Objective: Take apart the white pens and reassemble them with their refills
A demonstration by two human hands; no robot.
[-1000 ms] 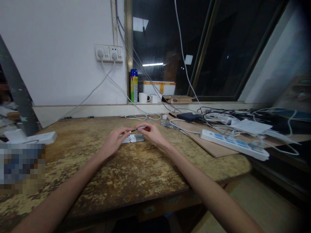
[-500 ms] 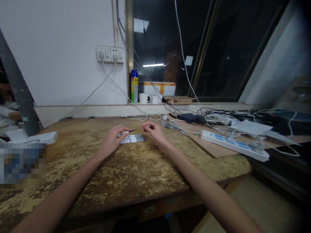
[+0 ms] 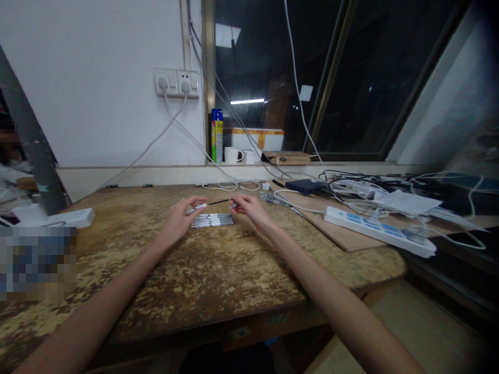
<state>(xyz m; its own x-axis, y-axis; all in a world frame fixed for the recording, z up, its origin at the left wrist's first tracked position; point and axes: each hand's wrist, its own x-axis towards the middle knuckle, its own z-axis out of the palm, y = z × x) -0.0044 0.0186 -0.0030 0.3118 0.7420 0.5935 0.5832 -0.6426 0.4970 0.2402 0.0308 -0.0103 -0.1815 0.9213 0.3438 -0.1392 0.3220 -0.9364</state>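
Note:
A white pen barrel [image 3: 200, 207] is pinched between the thumb and fingers of my left hand [image 3: 180, 217]. My right hand [image 3: 249, 209] grips one end of a thin dark pen refill [image 3: 219, 202], whose other end points at the barrel with a small gap between them. A small greyish piece [image 3: 234, 205] also shows at the right fingertips; its kind is unclear. Just below the hands, several white and grey pens [image 3: 213, 221] lie side by side on the worn wooden table [image 3: 218, 275].
To the right, a white power strip [image 3: 378, 231] rests on a brown board [image 3: 331, 228] near tangled cables and a dark flat box [image 3: 306, 186]. A crumpled clear plastic bag [image 3: 268, 198] lies beyond my right hand. A mug [image 3: 233, 155] and spray can [image 3: 217, 136] stand on the sill.
The dark refill has come out of the white barrel and is now held at its far end by my right hand. The hands have stayed close to the pens.

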